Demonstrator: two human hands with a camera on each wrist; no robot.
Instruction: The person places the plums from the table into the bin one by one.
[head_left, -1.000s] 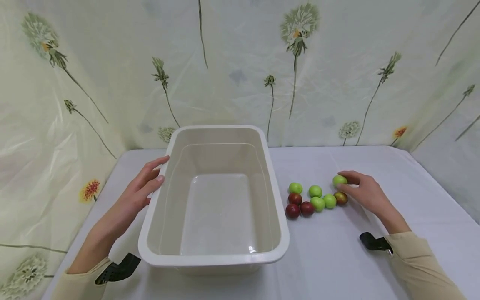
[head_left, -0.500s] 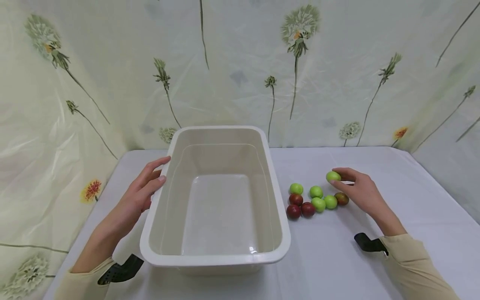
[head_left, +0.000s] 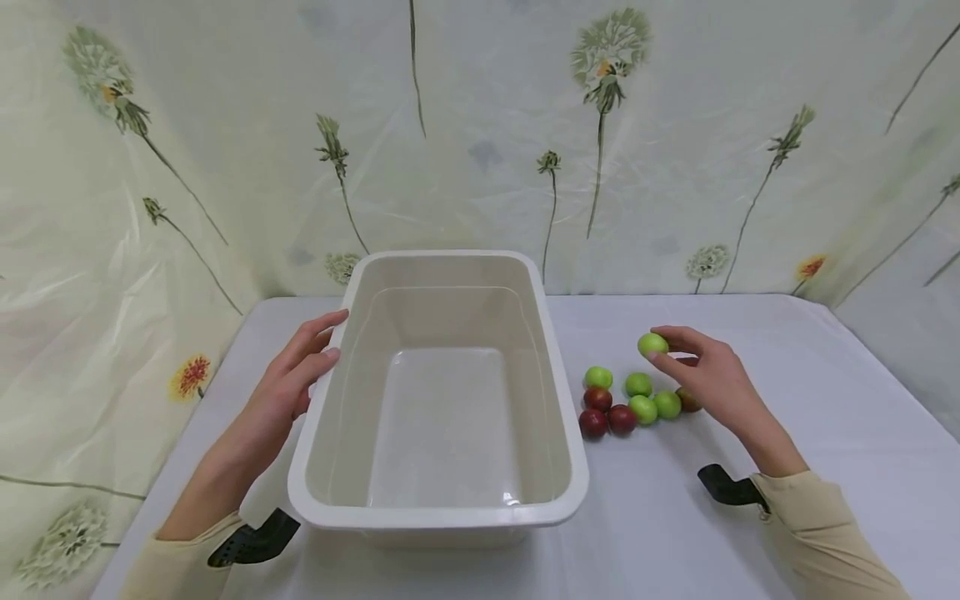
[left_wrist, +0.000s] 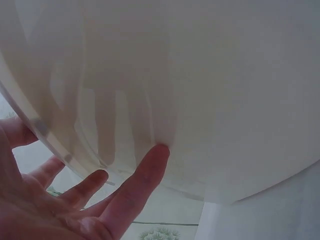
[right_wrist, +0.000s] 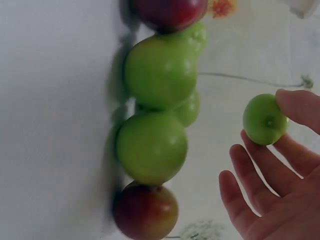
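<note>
My right hand (head_left: 716,375) pinches a small green plum (head_left: 652,344) between thumb and fingers, raised over the table. In the right wrist view the green plum (right_wrist: 265,119) shows its stem dimple, and the lower fingers of the hand (right_wrist: 280,185) spread loosely. Below lie several more green plums (head_left: 642,409) and dark red plums (head_left: 622,419); a reddish-green plum (head_left: 687,400) is partly hidden by the hand. My left hand (head_left: 277,392) rests with extended fingers against the left rim of a white plastic basin (head_left: 442,518). Its fingertips touch the basin's outer side (left_wrist: 210,110).
The basin, with nothing in it, takes up the middle of the table, left of the plums. A white cloth (head_left: 637,517) covers the table. Behind and to the sides hangs a flower-printed sheet (head_left: 465,192). Black wrist mounts (head_left: 727,486) jut from both sleeves.
My right hand has lifted the green plum from beside the reddish-green one and carried it up and leftward. The left hand stays at the basin rim; the head view has shifted slightly.
</note>
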